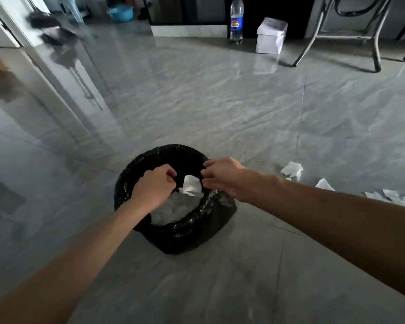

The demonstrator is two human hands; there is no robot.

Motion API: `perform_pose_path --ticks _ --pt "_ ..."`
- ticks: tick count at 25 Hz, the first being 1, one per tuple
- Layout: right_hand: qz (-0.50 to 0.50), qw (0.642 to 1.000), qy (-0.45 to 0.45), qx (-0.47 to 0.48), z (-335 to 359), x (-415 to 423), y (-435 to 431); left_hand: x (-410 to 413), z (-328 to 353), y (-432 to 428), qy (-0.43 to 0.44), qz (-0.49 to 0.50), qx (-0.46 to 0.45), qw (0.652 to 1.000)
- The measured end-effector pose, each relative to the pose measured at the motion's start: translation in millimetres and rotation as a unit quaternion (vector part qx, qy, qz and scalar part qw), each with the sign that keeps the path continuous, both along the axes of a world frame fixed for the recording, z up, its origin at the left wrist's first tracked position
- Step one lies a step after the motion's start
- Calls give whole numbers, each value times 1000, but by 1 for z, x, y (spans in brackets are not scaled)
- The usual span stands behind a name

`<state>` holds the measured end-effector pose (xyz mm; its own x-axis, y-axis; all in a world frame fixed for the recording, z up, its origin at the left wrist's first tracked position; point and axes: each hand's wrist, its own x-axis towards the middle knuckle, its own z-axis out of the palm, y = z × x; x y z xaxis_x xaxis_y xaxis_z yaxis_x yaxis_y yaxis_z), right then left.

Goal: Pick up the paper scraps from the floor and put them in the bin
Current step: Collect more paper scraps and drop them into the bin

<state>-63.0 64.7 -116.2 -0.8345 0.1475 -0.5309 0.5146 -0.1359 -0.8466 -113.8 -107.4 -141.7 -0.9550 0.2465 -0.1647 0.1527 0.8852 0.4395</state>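
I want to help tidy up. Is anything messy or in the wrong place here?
Yes. Torn paper scraps still lie on the floor to the right of the bin. Both hands are over the bin, with one scrap between them. The bottle and white box also sit on the floor.

left hand (pixel 153 187): fingers curled | right hand (pixel 222 177): fingers loosely bent

A clear plastic soda bottle with a blue label (pixel 236 19) stands upright on the glossy grey tiled floor (pixel 197 101), near a white cardboard box (pixel 270 36) to its right. Farther right stands a metal-legged chair frame (pixel 351 36). A turquoise plastic basin (pixel 120 13) sits far back on the left.
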Motion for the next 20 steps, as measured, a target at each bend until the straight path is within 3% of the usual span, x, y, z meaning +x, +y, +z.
perform_pose_path --ticks 6,10,13,15,17,20 --pt "7 999 15 35 17 65 121 47 28 94 27 -89 56 994" --pt "-34 999 -27 12 -13 152 201 94 22 186 -42 -215 59 974" --pt "-87 995 -52 -12 -56 226 254 136 12 263 -105 -343 35 933" --pt "-99 990 -70 70 -87 255 273 151 2 288 -124 -412 5 903" --pt "-77 968 -106 214 -122 289 303 171 -16 319 -136 -466 -31 874" --pt "-28 895 -162 414 -168 335 341 191 -57 347 -123 -510 -99 845"
